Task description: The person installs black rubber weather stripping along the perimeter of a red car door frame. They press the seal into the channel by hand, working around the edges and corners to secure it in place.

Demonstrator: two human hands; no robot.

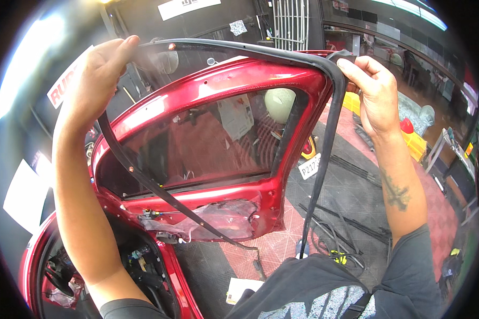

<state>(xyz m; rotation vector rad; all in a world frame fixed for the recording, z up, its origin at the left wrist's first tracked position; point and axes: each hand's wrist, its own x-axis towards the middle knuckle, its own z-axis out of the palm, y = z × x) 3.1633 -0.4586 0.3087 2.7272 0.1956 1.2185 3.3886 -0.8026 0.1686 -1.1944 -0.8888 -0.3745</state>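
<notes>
The person's 2 bare hands are raised, holding a black rubber strip (250,49) between them, in front of and above a red car door (234,73). The left hand (98,77) is closed on the strip at the upper left, its thumb and fingertips pressed together with no visible gap. The right hand (375,87) pinches the strip beside its bent corner at the upper right, thumb against fingers. Between the hands, the strip arches across the top; 1 length drops from the corner toward the person's dark shirt (303,290), and another slants down from the left hand across the door's window (197,141), dotted with small orange clips. Below the window, a crumpled plastic sheet (223,217) covers part of the door. The red car body (185,297) is at the lower left. Dark strips (351,231) lie on the grey and red floor (298,204), near a white plate (310,167). A yellow bin (414,145) stands beyond the right forearm.
</notes>
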